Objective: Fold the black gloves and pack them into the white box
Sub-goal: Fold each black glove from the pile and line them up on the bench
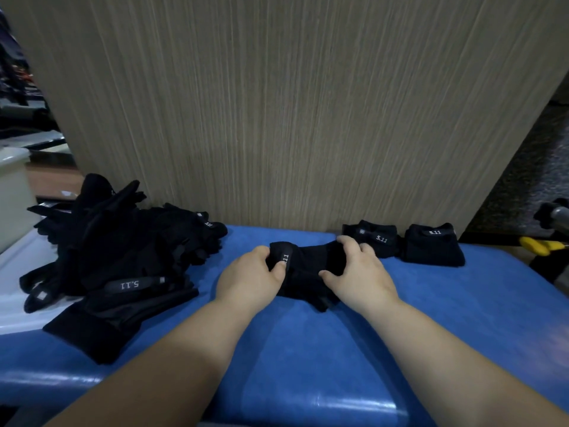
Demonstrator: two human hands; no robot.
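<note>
As both bare arms reach forward over the blue table (308, 359), each hand holds one end of the same black glove (308, 268). The glove lies just ahead of the person, in the middle, and its long side runs from left to right, so neither hand is nearer than the other. The left hand (251, 274) curls round the left end, with its thumb by the small grey label. The right hand (360, 269) curls its fingers over the right end. The hands are a little apart, with the bunched glove between them. I think the next move is to bring one end over the other. Just past the right hand sit a folded glove (374, 240) and a second folded glove (434, 246), side by side by the wooden board (308, 118). Off to the left is a big pile of loose gloves (123, 257). A pale tub (12, 192) at the far left edge may be the white box, but I cannot tell.
</note>
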